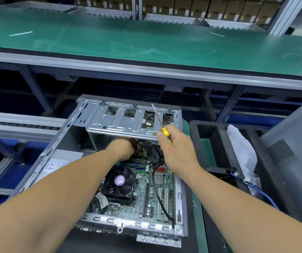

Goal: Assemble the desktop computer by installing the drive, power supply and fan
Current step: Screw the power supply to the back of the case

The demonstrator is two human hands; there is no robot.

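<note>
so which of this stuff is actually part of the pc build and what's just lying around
In use:
- open computer case
- drive cage
- motherboard with cooler fan
- power supply
- screwdriver, held by the right hand
- left hand, reaching under the cage

Lying about:
- black foam tray
- plastic bag
- blue cable
- grey side panel
- green conveyor belt

One open computer case [91,114] at centre; one drive cage [121,121] at 12 o'clock inside it; one cooling fan [119,181] at 6 o'clock of the cage; one yellow-handled screwdriver [162,126]; two hands: left hand [122,149], right hand [175,148]; one side panel [292,152] at 3 o'clock
</note>
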